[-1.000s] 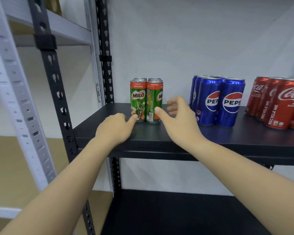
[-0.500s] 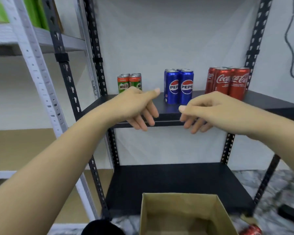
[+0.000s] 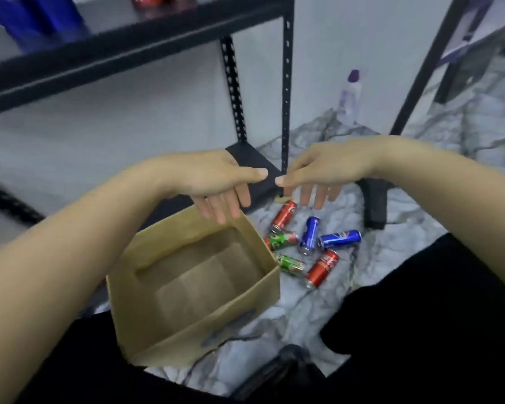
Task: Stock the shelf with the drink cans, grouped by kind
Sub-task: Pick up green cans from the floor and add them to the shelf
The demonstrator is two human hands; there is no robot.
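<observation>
Both the left hand [image 3: 213,182] and right hand [image 3: 322,170] hung empty, fingers loosely spread, thumbs nearly meeting above an open cardboard box [image 3: 187,287]. Six cans lay on the marbled floor [image 3: 391,258] beside it: two red [image 3: 322,268], two blue [image 3: 340,239], two green [image 3: 290,265]. The black shelf [image 3: 129,51] stood behind.

Not much to the person here, just two bare forearms coming in from the lower left and right of the frame, no sleeves, no watch, no rings or gloves on the left hand [image 3: 216,182] or right hand [image 3: 324,170]. Short plain nails. Along the bottom and lower right you can see black trousers [image 3: 420,301], plain dark fabric, no visible logos or seams.
</observation>
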